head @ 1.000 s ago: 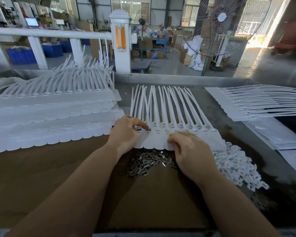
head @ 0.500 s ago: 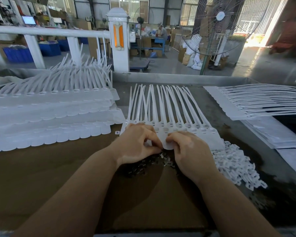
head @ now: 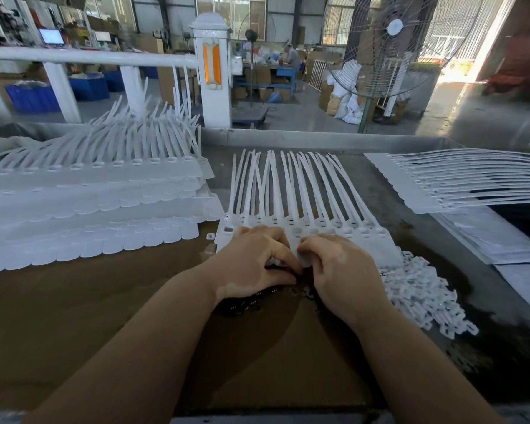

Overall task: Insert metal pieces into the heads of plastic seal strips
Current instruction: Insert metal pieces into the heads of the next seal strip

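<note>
Head view: no readable brand, label or writing is found; the screens far behind the white fence post with the orange insert point(head: 212, 67) are too blurred.

Landmark: the joined row of white plastic seal strips point(head: 303, 203), laid flat mid-table with tails fanned away from the person and heads nearest the hands.

Hidden or unclear: the near edge of that row is covered by both hands. The small dark metal pieces point(head: 248, 302) on the brown cardboard sheet point(head: 74, 316), just nearer than the row, are mostly shadowed under the left wrist, so shapes are hard to resolve. Whether a metal piece is held by either hand cannot be told.

Left hand point(head: 251, 261): knuckles up, fingers curled down onto the row's near edge, thumb tucked under; it appears pinched on a strip head. Right hand point(head: 343, 270): same pose, fingertips meeting the left hand's, a white strip head tab seen pinched beneath them.

Left of the row: stacked white strip sheets point(head: 89, 203). Right of the row: a loose heap of small white plastic tabs point(head: 423, 298), and further strip sheets point(head: 459, 179), cut off at the frame edge.
</note>
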{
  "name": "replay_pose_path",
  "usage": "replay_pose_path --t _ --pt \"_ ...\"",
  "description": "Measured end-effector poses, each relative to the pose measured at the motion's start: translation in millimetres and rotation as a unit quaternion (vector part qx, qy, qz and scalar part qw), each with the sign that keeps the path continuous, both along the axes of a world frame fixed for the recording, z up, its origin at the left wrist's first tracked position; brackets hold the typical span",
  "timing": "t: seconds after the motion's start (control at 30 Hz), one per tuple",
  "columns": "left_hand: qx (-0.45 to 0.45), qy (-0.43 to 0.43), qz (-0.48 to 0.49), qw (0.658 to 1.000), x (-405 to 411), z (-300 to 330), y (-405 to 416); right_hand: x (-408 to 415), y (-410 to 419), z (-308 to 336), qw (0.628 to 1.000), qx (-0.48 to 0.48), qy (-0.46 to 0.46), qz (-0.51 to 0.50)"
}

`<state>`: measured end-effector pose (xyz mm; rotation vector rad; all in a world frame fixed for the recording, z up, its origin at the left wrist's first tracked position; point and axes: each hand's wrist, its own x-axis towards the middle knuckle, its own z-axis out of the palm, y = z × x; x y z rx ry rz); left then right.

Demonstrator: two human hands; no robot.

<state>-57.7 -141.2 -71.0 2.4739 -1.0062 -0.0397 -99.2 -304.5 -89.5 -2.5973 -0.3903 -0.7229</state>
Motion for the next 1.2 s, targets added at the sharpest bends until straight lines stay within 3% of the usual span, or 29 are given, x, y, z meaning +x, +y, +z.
replay_pose_path --t 0.2,0.3,0.53,1.2 --pt "-0.049 0.03 -0.001 0.998 1.6 -2.8 0.9 -0.5 0.7 -0.6 1.0 0.003 -0.019 -0.001" --pt "-0.132 0.066 0.031 0.989 1.0 -1.1 0.8 -0.8 0.6 -0.7 1.0 0.003 -0.028 -0.002" --pt "-0.345 0.151 0.12 0.919 3.7 -0.2 5.8 0.3 0.8 -1.2 1.0 0.0 -0.017 -0.009" --pt "-0.356 0.149 0.153 0.91 3.4 -0.8 5.2 1.1 0.0 -2.3 0.999 0.0 -0.032 -0.004"
